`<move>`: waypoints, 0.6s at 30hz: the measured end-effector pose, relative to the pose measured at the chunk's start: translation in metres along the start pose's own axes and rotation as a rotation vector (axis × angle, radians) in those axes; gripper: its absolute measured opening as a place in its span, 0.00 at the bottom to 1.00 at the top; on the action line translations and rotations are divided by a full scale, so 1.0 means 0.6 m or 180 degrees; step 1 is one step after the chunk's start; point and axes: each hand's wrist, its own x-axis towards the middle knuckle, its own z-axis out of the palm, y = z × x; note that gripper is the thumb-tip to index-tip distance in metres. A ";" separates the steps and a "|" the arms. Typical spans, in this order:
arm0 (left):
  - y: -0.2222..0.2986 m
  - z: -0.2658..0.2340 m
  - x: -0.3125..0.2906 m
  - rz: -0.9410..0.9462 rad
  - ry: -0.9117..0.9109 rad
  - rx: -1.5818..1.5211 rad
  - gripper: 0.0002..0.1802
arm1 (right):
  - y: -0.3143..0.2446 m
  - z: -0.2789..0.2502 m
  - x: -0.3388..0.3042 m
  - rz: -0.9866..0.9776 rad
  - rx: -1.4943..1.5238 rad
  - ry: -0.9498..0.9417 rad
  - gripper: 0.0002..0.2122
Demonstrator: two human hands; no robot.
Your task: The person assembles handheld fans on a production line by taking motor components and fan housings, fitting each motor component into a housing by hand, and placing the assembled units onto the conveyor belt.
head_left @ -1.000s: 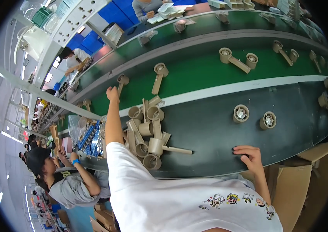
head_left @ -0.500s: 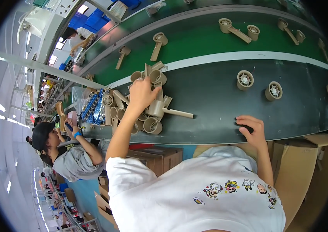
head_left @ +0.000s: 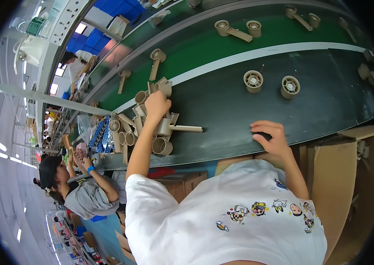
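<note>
My left hand (head_left: 157, 106) reaches into a heap of beige plastic fan housings, its fingers curled down among the parts. What it grips is hidden behind the knuckles. A round, hollow housing (head_left: 164, 87) stands just beyond the fingers, and a straight handle (head_left: 187, 128) sticks out rightward from the heap. Near the front edge of the dark worktop, my right hand (head_left: 271, 136) hovers or rests with fingers bent and thumb apart, holding nothing. Farther off lie two round fan heads with metallic centres, one on the left (head_left: 253, 81) with a thin wire and one on the right (head_left: 290, 87).
Beyond a white strip, a green conveyor belt (head_left: 187, 57) carries several handled fan housings (head_left: 157, 56). Blue strips of parts (head_left: 101, 134) lie left of the heap. A co-worker in grey (head_left: 92, 196) sits at the left. Cardboard boxes (head_left: 334, 181) stand at the right, below the worktop.
The whole view has shifted and turned. My left hand has moved slightly right over the heap, its fingers more curled. My right hand keeps much the same pose.
</note>
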 end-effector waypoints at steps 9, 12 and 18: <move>0.077 -0.064 -0.073 0.0942 0.0330 -0.4140 0.15 | -0.003 -0.006 0.085 -0.0077 -0.0882 0.1145 0.11; 0.135 -0.088 -0.132 0.0955 -0.0013 -0.4729 0.18 | -0.003 0.001 0.119 0.0343 -0.1577 0.1234 0.22; 0.221 -0.035 -0.209 0.1015 0.0759 -0.3879 0.12 | 0.030 0.041 0.177 0.0790 -0.2963 0.1007 0.30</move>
